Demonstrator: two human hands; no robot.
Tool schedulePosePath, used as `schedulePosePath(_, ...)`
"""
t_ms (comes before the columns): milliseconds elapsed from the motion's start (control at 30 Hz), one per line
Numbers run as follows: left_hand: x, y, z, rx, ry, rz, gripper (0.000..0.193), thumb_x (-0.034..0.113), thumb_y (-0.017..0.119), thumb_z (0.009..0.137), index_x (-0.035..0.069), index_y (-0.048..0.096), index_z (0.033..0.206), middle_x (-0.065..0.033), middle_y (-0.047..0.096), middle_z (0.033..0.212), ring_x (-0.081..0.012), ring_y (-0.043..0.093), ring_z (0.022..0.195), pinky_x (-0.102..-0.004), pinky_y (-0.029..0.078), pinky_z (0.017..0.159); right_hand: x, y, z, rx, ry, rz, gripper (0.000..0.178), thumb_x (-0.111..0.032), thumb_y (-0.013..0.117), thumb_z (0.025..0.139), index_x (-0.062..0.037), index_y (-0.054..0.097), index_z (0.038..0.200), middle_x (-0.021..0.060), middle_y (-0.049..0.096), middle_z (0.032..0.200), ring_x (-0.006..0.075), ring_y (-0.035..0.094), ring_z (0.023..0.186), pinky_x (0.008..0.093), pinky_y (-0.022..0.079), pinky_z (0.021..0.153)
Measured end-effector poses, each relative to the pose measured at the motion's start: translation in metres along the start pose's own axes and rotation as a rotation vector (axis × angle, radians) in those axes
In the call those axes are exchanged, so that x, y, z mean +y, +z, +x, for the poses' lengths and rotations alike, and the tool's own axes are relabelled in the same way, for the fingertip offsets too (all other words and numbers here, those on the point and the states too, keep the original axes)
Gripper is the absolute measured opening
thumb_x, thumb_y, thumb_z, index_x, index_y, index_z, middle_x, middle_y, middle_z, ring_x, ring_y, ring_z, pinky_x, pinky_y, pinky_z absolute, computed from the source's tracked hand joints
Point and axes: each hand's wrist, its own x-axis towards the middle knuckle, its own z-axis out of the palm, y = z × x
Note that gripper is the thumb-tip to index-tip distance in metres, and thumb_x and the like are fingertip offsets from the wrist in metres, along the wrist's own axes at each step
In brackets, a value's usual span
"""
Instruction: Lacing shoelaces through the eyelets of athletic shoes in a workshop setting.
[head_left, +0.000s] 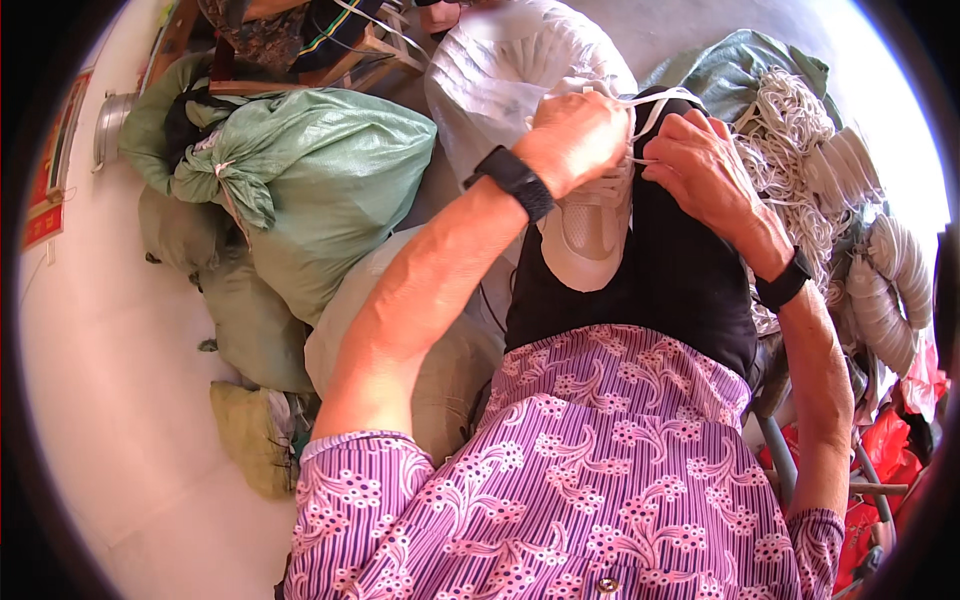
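Note:
A pale beige and white sneaker lies on my black-trousered thighs, its toe toward me. My left hand is closed over the lacing area, hiding the shoe's upper part, and grips a white shoelace. The lace loops from there across to my right hand. With bent fingers, that hand pinches the lace just right of the shoe; a short stretch of lace also shows between the two hands. Both wrists wear black bands.
Tied green sacks stand at the left. A white plastic-lined sack is beyond my knees. At the right are a tangled heap of white laces, bundled pale shoe parts and red bags. Another person's face is partly visible at the top.

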Motion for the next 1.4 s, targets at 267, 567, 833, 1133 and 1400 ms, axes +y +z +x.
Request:
schedulePosePath(267, -0.072, -0.051, -0.031, 0.311, -0.162, 0.230, 0.021, 0.027, 0.053, 0.082, 0.006, 0.055, 0.086, -0.0194, 0.064, 0.077, -0.0388, 0.063, 0.075, -0.0491, 0.049, 0.066, 0.007, -0.034, 0.005, 0.108, 0.045, 0.198, 0.020, -0.022, 0.064, 0.080, -0.0031, 0.062, 0.073, 0.0087, 0.054, 0.084, 0.0288, 0.051, 0.087, 0.0381, 0.042, 0.079)
schedulePosePath(567, -0.142, -0.088, -0.056, 0.438, -0.464, 0.287, 0.021, 0.026, 0.051, 0.083, 0.007, 0.057, 0.089, -0.0222, 0.063, 0.082, -0.0424, 0.060, 0.081, -0.0502, 0.047, 0.071, 0.014, -0.019, -0.002, 0.055, 0.166, 0.206, 0.021, -0.022, 0.066, 0.079, -0.0023, 0.061, 0.073, 0.0111, 0.056, 0.084, 0.0286, 0.053, 0.087, 0.0386, 0.042, 0.080)
schedulePosePath(833, -0.189, -0.115, -0.073, 0.574, -0.490, 0.304, 0.023, 0.026, 0.050, 0.086, 0.004, 0.057, 0.090, -0.0222, 0.062, 0.081, -0.0435, 0.059, 0.081, -0.0465, 0.047, 0.071, 0.018, 0.010, 0.015, 0.122, 0.140, 0.190, 0.020, -0.024, 0.065, 0.078, -0.0042, 0.066, 0.072, 0.0131, 0.060, 0.083, 0.0317, 0.056, 0.087, 0.0404, 0.044, 0.079)
schedulePosePath(1133, -0.128, -0.007, -0.050, 0.275, -0.385, -0.538, 0.036, 0.038, 0.064, 0.086, 0.005, 0.063, 0.100, -0.0028, 0.063, 0.081, -0.0098, 0.056, 0.060, -0.0253, 0.048, 0.055, 0.017, 0.006, 0.017, 0.143, 0.222, 0.257, 0.019, -0.019, 0.063, 0.080, -0.0012, 0.066, 0.078, 0.0126, 0.061, 0.081, 0.0295, 0.058, 0.080, 0.0381, 0.043, 0.079)
schedulePosePath(1400, -0.061, 0.028, -0.056, 0.145, -0.364, -0.933, 0.028, 0.032, 0.063, 0.088, 0.004, 0.063, 0.089, 0.0024, 0.055, 0.067, -0.0053, 0.049, 0.057, -0.0221, 0.041, 0.051, 0.002, 0.001, 0.039, 0.218, 0.225, 0.224, 0.012, -0.013, 0.061, 0.079, -0.0036, 0.065, 0.084, 0.0114, 0.060, 0.081, 0.0310, 0.057, 0.080, 0.0394, 0.045, 0.075)
